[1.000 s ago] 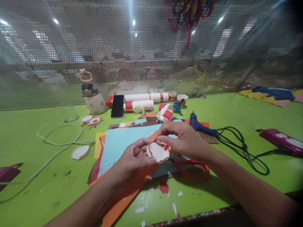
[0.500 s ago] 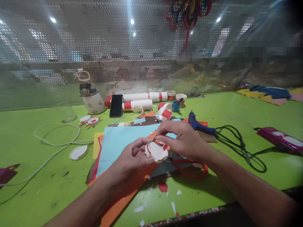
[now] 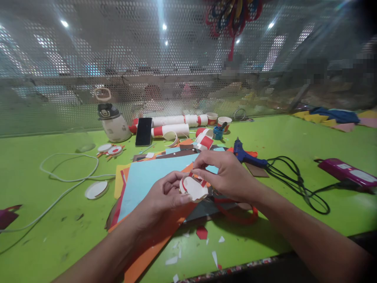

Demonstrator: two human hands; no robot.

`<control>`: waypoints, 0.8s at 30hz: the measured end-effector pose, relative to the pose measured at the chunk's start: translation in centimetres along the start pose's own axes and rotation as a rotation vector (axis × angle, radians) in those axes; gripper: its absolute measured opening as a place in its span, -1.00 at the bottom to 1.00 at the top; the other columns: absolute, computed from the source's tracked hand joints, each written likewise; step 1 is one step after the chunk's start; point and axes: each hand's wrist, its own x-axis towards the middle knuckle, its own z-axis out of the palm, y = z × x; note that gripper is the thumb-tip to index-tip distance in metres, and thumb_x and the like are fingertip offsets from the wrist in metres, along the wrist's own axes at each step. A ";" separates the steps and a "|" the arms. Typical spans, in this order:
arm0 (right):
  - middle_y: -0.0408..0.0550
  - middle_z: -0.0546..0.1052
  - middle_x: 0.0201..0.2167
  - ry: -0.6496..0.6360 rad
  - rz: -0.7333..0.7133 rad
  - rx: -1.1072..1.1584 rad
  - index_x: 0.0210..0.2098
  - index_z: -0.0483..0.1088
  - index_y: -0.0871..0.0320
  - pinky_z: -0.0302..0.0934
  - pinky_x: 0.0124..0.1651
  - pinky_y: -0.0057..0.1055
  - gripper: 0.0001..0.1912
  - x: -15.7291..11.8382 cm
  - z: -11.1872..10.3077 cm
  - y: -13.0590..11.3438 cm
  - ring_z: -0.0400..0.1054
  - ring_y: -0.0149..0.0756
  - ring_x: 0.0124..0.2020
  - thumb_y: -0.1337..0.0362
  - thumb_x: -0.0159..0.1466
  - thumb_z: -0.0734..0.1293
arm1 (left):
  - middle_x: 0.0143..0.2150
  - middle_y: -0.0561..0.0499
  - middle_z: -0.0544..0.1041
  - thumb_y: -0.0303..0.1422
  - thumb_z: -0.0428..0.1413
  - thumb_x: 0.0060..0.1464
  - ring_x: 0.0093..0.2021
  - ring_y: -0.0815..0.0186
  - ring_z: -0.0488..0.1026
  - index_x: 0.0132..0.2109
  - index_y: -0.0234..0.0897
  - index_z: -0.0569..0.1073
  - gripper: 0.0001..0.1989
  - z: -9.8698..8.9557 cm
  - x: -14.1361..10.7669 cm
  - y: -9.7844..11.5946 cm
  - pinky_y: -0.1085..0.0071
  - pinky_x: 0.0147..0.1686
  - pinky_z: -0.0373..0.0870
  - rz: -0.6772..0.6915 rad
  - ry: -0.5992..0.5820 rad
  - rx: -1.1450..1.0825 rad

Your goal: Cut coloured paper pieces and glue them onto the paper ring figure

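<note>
Together, hands [image 3: 167, 193] hold red-edged white piece [image 3: 196, 190] above light-blue paper [image 3: 145, 177].

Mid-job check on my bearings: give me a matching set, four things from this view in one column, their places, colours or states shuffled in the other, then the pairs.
Things
1. left hand
2. phone
3. glue gun
4. single white disc

Descriptions
A. blue, with a black cord lying to its right
B. on the green table, left of the light blue sheet
C. holding a white paper piece
D. dark screen, just right of the white bottle

Pairs: 1-C, 2-D, 3-A, 4-B
</note>
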 end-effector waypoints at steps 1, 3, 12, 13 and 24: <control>-0.09 0.49 -0.49 0.001 0.003 0.003 -0.47 0.40 0.22 0.18 -0.32 -0.40 -0.89 0.0 0.0 0.0 0.33 -0.36 -0.43 0.45 0.20 0.32 | -0.24 -0.08 0.54 -0.46 0.33 -0.20 -0.24 0.28 0.46 -0.15 -0.36 0.46 -0.60 0.0 0.0 0.0 0.40 -0.18 0.33 0.002 0.003 0.002; -0.09 0.49 -0.48 0.003 0.008 0.008 -0.46 0.42 0.23 0.18 -0.33 -0.41 -0.89 0.1 0.1 0.0 0.33 -0.37 -0.43 0.44 0.20 0.33 | -0.25 -0.08 0.54 -0.45 0.34 -0.21 -0.25 0.28 0.46 -0.16 -0.36 0.46 -0.60 0.0 0.0 0.0 0.40 -0.19 0.34 0.002 0.008 0.000; -0.10 0.48 -0.46 -0.002 0.115 0.162 -0.37 0.42 0.23 0.24 -0.34 -0.42 -0.93 0.1 -0.1 0.1 0.34 -0.38 -0.43 0.33 0.19 0.35 | -0.22 -0.09 0.54 -0.41 0.33 -0.18 -0.22 0.26 0.46 -0.12 -0.36 0.45 -0.59 -0.4 0.1 0.2 0.39 -0.16 0.32 -0.001 -0.039 0.002; -0.09 0.48 -0.44 0.001 0.121 0.201 -0.34 0.42 0.23 0.24 -0.34 -0.42 -0.90 0.2 -0.3 0.1 0.34 -0.38 -0.42 0.30 0.21 0.34 | -0.20 -0.10 0.53 -0.41 0.33 -0.17 -0.20 0.25 0.46 -0.12 -0.36 0.44 -0.59 -0.5 0.1 0.2 0.39 -0.14 0.32 0.000 -0.039 0.015; -0.03 0.54 -0.37 -0.179 0.300 0.149 -0.33 0.46 0.24 0.29 -0.31 -0.39 -0.89 0.7 -1.1 -0.4 0.41 -0.32 -0.36 0.33 0.17 0.32 | -0.18 -0.09 0.53 -0.44 0.29 -0.09 -0.18 0.27 0.47 -0.08 -0.34 0.41 -0.62 -1.3 0.4 -0.3 0.38 -0.11 0.33 0.021 -0.098 0.029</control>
